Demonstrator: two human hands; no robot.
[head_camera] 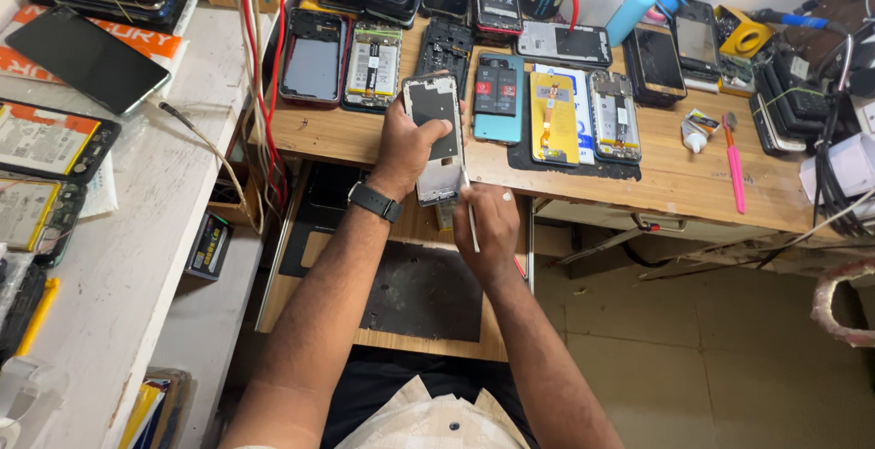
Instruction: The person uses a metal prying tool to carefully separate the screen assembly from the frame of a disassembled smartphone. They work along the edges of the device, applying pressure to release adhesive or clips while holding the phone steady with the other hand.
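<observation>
Pale wood makes up the surface (674,180) in front of a seated person, and it is crowded with opened phones lying side by side; the person's left hand (410,144), with a dark watch (375,201) on its wrist, grips a silver phone frame (437,139) and holds it just above the near edge of the surface, its fingers clamped around the frame's left side and back; the frame stands nearly upright along its length, its metal inner face turned up to view; the right hand (488,226) sits just below and to the right of the frame, its fingers pinched together on a thin light-coloured tool (470,212) whose tip meets the frame's lower right edge; just beyond the frame lie a teal phone (499,98) and a yellow-backed part (553,116) on a dark mat; further right a pink tool (735,171) and a small glue tube (697,130) rest on the bare wood; to the left, red cables (264,75) hang over a white shelf (137,258) holding more phones.
</observation>
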